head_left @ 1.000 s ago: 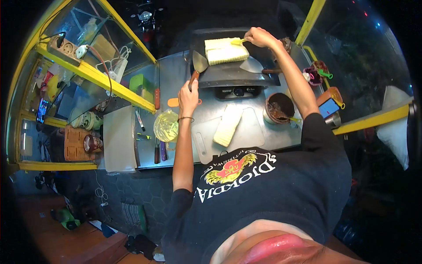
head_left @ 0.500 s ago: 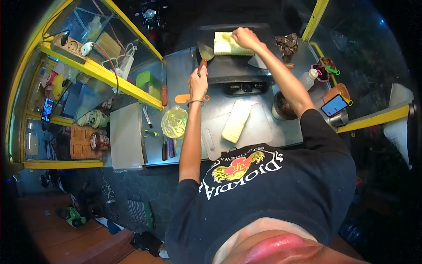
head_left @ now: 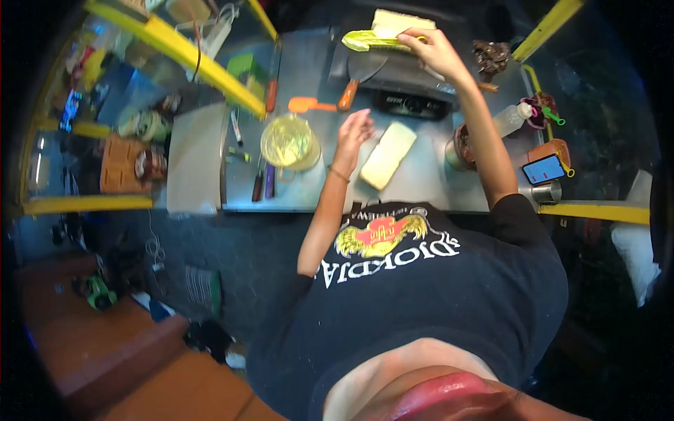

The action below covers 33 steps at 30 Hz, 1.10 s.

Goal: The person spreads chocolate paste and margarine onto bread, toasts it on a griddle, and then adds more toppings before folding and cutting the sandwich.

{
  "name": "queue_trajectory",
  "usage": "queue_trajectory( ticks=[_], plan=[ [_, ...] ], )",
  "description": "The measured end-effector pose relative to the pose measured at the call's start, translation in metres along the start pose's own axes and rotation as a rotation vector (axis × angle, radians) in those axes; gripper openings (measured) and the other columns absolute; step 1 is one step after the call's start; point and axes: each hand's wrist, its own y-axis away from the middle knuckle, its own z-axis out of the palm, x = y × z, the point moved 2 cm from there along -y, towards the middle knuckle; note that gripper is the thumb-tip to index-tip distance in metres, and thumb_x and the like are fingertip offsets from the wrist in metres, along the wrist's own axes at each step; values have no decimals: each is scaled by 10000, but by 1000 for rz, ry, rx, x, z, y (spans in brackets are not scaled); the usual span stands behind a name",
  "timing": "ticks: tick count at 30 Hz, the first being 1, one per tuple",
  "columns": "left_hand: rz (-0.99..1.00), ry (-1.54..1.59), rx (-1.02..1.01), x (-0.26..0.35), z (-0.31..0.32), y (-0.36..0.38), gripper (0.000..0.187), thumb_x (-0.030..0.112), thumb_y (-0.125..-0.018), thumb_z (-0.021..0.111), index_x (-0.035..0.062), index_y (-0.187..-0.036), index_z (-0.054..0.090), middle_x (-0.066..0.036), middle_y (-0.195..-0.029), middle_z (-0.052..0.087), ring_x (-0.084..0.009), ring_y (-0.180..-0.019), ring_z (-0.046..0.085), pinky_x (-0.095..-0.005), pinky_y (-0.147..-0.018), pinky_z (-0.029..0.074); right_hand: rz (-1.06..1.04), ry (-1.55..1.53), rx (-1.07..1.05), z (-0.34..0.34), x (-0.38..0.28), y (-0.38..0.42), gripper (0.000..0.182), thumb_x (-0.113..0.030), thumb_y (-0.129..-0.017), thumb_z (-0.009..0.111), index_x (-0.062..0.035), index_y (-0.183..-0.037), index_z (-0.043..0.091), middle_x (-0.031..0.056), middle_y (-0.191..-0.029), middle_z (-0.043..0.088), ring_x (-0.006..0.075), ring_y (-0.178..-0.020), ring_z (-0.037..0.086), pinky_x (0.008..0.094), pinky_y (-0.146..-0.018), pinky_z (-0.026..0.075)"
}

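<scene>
Up at the dark griddle (head_left: 411, 67), the right hand (head_left: 428, 48) pinches a pale yellow bread slab (head_left: 375, 41) while the left hand (head_left: 354, 133), fingers loosely spread and empty, hovers beside another pale slab (head_left: 387, 154) on the steel counter (head_left: 421, 182), above a black shirt (head_left: 421, 281) lettered "DJOKDJA".

Street food cart at night.
Yellow-framed glass case (head_left: 184, 49) at 11 o'clock; steel counter (head_left: 309, 189) at centre; griddle (head_left: 393, 67) over a gas stove (head_left: 414, 105) at 12 o'clock; sauce pot (head_left: 460, 147) and squeeze bottle (head_left: 511, 119) at 2 o'clock; darkness beyond.
</scene>
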Motion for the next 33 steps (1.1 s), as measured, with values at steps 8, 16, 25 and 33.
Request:
queue_trajectory(
  ticks=[8, 16, 25, 33],
  plan=[
    [460, -1660, -174, -67, 41, 35, 755, 260, -751, 728, -60, -1369, 435, -264, -1362, 486, -410, -1291, 434, -461, -1115, 303, -152, -200, -320, 145, -37, 62, 306, -300, -950, 621, -44, -1108, 681, 95, -893, 716, 152, -753, 653, 327, -701, 533],
    [-135, -212, -177, -10, -14, 10, 563, 254, -954, 596, -6, -1418, 410, -145, -1326, 544, -222, -1247, 525, -350, -1074, 403, -92, -204, 53, 146, -19, 144, 415, -133, -910, 604, -14, -1301, 533, 147, -1085, 625, 277, -1012, 631, 409, -898, 493],
    [-497, 159, -138, -22, -36, 2, 459, 312, -977, 540, 8, -1319, 507, -131, -1233, 627, -247, -1083, 641, -372, -934, 524, 216, 692, 74, 192, 59, 253, 617, -356, -986, 494, -69, -1501, 314, 286, -1563, 162, 460, -1452, 149, 515, -1168, 186],
    [-557, 290, -35, -22, -42, 5, 459, 305, -975, 518, 11, -1327, 495, -145, -1277, 599, -287, -1117, 616, -417, -986, 490, 222, 497, 146, 154, 44, 318, 455, -237, -973, 520, -92, -1402, 474, 263, -1421, 421, 393, -1310, 428, 438, -1086, 352]
  ],
)
